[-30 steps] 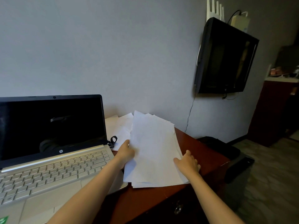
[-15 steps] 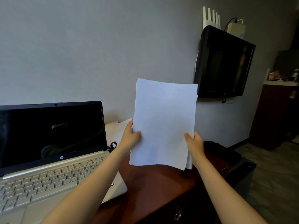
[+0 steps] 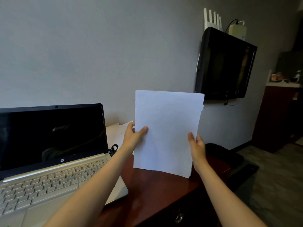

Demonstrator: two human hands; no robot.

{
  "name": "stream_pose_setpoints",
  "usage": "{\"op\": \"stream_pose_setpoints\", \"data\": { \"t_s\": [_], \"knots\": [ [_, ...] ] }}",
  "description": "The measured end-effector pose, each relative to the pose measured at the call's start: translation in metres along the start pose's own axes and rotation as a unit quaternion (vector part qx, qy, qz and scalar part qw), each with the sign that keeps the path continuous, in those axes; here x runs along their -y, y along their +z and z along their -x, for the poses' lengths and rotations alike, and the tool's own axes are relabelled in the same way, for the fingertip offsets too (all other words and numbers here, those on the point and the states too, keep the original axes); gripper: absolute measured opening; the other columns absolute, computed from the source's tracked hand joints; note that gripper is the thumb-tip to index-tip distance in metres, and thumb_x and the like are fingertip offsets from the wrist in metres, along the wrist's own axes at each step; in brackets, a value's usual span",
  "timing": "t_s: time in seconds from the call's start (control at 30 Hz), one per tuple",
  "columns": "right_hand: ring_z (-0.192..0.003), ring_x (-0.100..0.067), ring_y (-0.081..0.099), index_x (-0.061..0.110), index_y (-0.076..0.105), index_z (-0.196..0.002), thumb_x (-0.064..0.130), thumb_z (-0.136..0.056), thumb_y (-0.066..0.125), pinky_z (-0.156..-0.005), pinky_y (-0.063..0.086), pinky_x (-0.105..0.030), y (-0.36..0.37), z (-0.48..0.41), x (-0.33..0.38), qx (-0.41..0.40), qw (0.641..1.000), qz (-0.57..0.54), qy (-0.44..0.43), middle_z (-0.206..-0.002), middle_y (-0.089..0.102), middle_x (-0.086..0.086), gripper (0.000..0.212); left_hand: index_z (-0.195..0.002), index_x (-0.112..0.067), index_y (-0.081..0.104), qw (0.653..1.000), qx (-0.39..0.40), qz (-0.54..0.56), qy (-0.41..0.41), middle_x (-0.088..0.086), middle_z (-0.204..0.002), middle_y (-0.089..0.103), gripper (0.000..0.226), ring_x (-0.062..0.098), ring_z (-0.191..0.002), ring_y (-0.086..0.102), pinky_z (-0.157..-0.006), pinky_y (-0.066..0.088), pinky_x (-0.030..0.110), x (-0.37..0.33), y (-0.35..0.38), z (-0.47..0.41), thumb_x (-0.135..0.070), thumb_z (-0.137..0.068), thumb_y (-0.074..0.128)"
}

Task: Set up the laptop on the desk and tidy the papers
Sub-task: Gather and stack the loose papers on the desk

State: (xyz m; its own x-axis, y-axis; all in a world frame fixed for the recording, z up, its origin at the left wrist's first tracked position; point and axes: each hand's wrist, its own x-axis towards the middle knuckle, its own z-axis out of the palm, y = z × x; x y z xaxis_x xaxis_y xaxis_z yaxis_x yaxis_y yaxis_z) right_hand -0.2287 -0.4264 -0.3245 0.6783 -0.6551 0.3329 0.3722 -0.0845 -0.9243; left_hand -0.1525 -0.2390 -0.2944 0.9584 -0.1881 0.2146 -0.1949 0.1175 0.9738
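A stack of white papers [image 3: 167, 131] stands upright above the dark red desk [image 3: 152, 192], its bottom edge just above or on the desk top. My left hand [image 3: 133, 136] grips its left edge, thumb on the front sheet. My right hand [image 3: 196, 145] holds the right edge, thumb in front and fingers behind. The silver laptop [image 3: 54, 164] sits open on the desk's left, its screen dark. A few more white sheets [image 3: 117, 133] lie behind my left hand, next to the laptop screen.
A black loop of cord [image 3: 114, 147] lies by the laptop hinge. A dark TV [image 3: 224, 64] hangs on the wall at right, a white router [image 3: 212, 19] on top. A black bag [image 3: 224, 154] sits beyond the desk's right end. A dark cabinet [image 3: 278, 117] stands far right.
The papers lay flat on the desk a second ago; both hands lifted them upright. Since half a second ago the stack has dropped slightly toward the desk.
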Motion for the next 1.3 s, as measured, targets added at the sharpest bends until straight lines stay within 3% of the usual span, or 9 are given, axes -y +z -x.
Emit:
{"op": "stream_pose_setpoints", "data": {
  "t_s": [0.2, 0.4, 0.6, 0.77, 0.87, 0.97, 1.07, 1.17, 1.3],
  "knots": [
    [-0.126, -0.034, 0.044, -0.011, 0.047, -0.124, 0.019, -0.1, 0.041, -0.101, 0.036, -0.034, 0.001, -0.01, 0.004, -0.01, 1.0, 0.011, -0.011, -0.13, 0.052, -0.019, 0.038, -0.112, -0.012, 0.059, 0.999, 0.019, -0.011, 0.024, 0.007, -0.112, 0.066, 0.026, 0.024, -0.098, 0.064, -0.078, 0.051, 0.029, -0.001, 0.001, 0.0, -0.016, -0.087, 0.065],
    [-0.123, -0.021, 0.048, 0.006, 0.047, -0.134, 0.014, -0.096, 0.05, -0.103, 0.037, -0.031, -0.006, 0.002, -0.015, 0.019, 0.999, 0.027, 0.01, -0.128, 0.053, -0.003, 0.038, -0.108, -0.012, 0.057, 0.998, 0.05, -0.013, 0.03, 0.009, -0.107, 0.064, 0.014, 0.023, -0.089, 0.062, -0.074, 0.052, 0.025, 0.006, 0.0, 0.005, -0.013, -0.094, 0.054],
    [-0.087, -0.019, 0.06, 0.012, 0.059, -0.09, 0.007, -0.091, 0.057, -0.063, 0.053, -0.014, -0.006, 0.008, -0.003, 0.056, 0.997, 0.039, 0.026, -0.09, 0.064, -0.001, 0.006, -0.105, -0.013, 0.059, 0.999, -0.016, 0.023, 0.023, 0.005, -0.1, 0.063, 0.013, 0.018, -0.077, 0.061, -0.066, 0.049, 0.024, -0.004, -0.002, 0.008, -0.012, -0.097, 0.049],
    [-0.075, -0.013, 0.06, 0.004, 0.063, -0.095, 0.009, -0.088, 0.062, -0.057, 0.052, -0.014, -0.006, 0.018, -0.006, 0.067, 0.994, 0.06, 0.067, -0.085, 0.065, -0.003, 0.009, -0.123, -0.005, 0.055, 0.995, -0.074, 0.07, 0.005, 0.01, -0.113, 0.061, 0.028, 0.022, -0.09, 0.058, -0.07, 0.048, 0.029, -0.009, -0.02, 0.012, -0.014, -0.098, 0.047],
    [-0.076, -0.016, 0.06, 0.003, 0.064, -0.101, 0.008, -0.086, 0.065, -0.067, 0.05, -0.022, 0.006, 0.024, -0.01, 0.013, 0.994, -0.03, 0.105, -0.089, 0.065, -0.007, 0.016, -0.123, -0.006, 0.055, 0.99, -0.102, 0.093, -0.005, 0.008, -0.111, 0.06, 0.028, 0.023, -0.094, 0.057, -0.076, 0.048, 0.032, -0.01, -0.033, 0.017, -0.014, -0.098, 0.047],
    [-0.078, -0.016, 0.061, 0.004, 0.059, -0.111, 0.003, -0.085, 0.063, -0.058, 0.055, -0.023, 0.024, 0.035, -0.007, -0.016, 0.962, -0.212, 0.172, -0.088, 0.064, -0.005, 0.025, -0.122, -0.011, 0.056, 0.983, -0.139, 0.117, -0.016, 0.007, -0.119, 0.061, 0.026, 0.024, -0.1, 0.058, -0.091, 0.047, 0.037, -0.012, -0.048, 0.021, -0.015, -0.097, 0.048],
    [-0.086, -0.019, 0.062, 0.009, 0.056, -0.111, 0.004, -0.089, 0.056, -0.053, 0.057, -0.023, 0.047, 0.056, -0.005, 0.078, 0.924, -0.294, 0.233, -0.098, 0.064, -0.008, 0.022, -0.129, -0.012, 0.052, 0.973, -0.172, 0.154, -0.009, 0.006, -0.126, 0.059, 0.032, 0.024, -0.107, 0.058, -0.097, 0.045, 0.039, -0.017, -0.066, 0.028, -0.013, -0.097, 0.047],
    [-0.085, -0.021, 0.065, 0.014, 0.054, -0.11, 0.003, -0.092, 0.052, -0.056, 0.054, -0.027, 0.077, 0.084, -0.005, 0.208, 0.929, -0.193, 0.239, -0.102, 0.065, -0.007, 0.021, -0.133, -0.01, 0.047, 0.967, -0.181, 0.181, 0.012, 0.004, -0.127, 0.056, 0.034, 0.023, -0.114, 0.055, -0.096, 0.044, 0.035, -0.024, -0.088, 0.04, -0.011, -0.099, 0.042],
    [-0.068, -0.015, 0.069, 0.019, 0.056, -0.097, 0.001, -0.093, 0.05, -0.05, 0.054, -0.026, 0.113, 0.11, -0.002, 0.257, 0.931, -0.144, 0.214, -0.094, 0.066, -0.002, 0.02, -0.136, -0.012, 0.043, 0.972, -0.188, 0.14, 0.034, 0.006, -0.137, 0.051, 0.037, 0.026, -0.12, 0.052, -0.096, 0.044, 0.037, -0.028, -0.129, 0.056, -0.008, -0.1, 0.04]
  ]
}}
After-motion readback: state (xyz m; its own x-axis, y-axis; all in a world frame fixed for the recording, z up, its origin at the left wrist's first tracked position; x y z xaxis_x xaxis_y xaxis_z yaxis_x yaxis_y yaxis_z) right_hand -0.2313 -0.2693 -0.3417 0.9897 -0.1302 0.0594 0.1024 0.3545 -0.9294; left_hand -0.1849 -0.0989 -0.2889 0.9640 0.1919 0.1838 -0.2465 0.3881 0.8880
